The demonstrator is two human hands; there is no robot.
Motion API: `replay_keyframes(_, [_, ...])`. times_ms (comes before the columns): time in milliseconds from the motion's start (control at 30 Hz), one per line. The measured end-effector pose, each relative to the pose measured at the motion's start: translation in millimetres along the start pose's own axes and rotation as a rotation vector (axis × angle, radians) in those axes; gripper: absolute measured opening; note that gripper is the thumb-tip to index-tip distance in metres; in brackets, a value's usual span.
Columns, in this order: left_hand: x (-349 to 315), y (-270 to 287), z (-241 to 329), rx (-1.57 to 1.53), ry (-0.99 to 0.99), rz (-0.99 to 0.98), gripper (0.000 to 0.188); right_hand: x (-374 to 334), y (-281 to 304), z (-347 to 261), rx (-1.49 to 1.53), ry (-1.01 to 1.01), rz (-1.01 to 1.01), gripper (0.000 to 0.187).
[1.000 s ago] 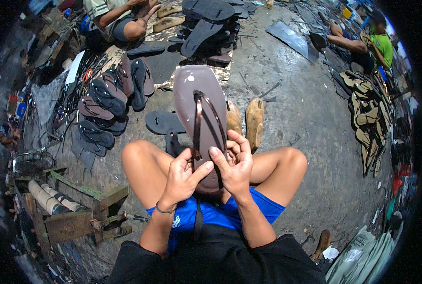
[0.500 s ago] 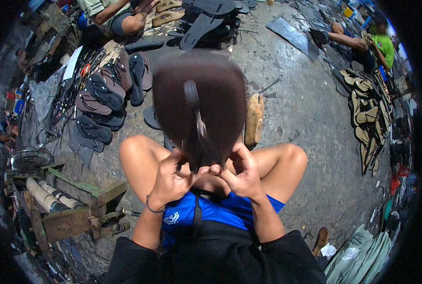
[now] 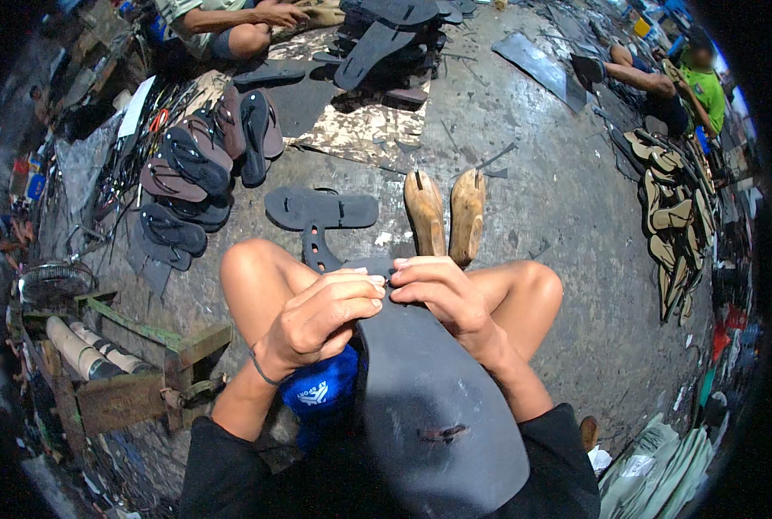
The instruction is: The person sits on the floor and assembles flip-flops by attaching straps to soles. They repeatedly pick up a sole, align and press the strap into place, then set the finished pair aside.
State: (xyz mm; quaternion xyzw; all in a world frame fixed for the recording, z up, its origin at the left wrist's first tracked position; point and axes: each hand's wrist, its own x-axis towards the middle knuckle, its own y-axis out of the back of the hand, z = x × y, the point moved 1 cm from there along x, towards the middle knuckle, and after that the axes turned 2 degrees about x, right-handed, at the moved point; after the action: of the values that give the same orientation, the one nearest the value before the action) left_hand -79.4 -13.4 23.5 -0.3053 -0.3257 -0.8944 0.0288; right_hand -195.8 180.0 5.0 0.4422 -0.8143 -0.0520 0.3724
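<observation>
A dark grey-black sandal sole (image 3: 429, 372) is in both my hands, its broad end with a small slit close to my body. My left hand (image 3: 321, 316) has its fingers bent and pressed together on the sole's far, narrower part. Facing it, my right hand (image 3: 451, 307) pinches the same part from the other side. The fingertips almost meet around a small dark spot there; its detail is hidden. Beyond my hands lie a black slotted sole (image 3: 338, 210) and a strip with holes (image 3: 318, 249). Two wooden foot forms (image 3: 423, 212) stand side by side to the right of them.
Several finished flip-flops (image 3: 197, 160) lie at the left, with a stack of black soles (image 3: 373, 54) at the back. Tan sandal parts (image 3: 670, 214) spread at the right. A wooden frame (image 3: 122, 402) stands near left. Two people sit farther off, one in a green shirt (image 3: 704, 86).
The sole has swung down toward my body, and its grey-black face shows instead of the brown one. My hands have shifted slightly away from me. The foot forms and slotted sole are uncovered.
</observation>
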Motion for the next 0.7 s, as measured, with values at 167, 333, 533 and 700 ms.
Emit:
replay_keyframes(167, [4, -4, 7, -0.039, 0.004, 0.003, 0.040, 6, 13, -2, 0.037, -0.005, -0.083, 0.032])
replay_keyframes(333, [13, -2, 1, -0.046, -0.025, 0.054, 0.042, 2, 1, 3, 0.408, -0.185, 0.196, 0.032])
replay_keyframes(533, [9, -1, -2, -0.035, -0.054, 0.034, 0.042, 12, 15, 2, 0.163, 0.027, 0.003, 0.030])
replay_keyframes(700, [-2, -14, -9, -0.038, -0.034, 0.043, 0.041, 19, 20, -4, 0.040, 0.022, -0.155, 0.029])
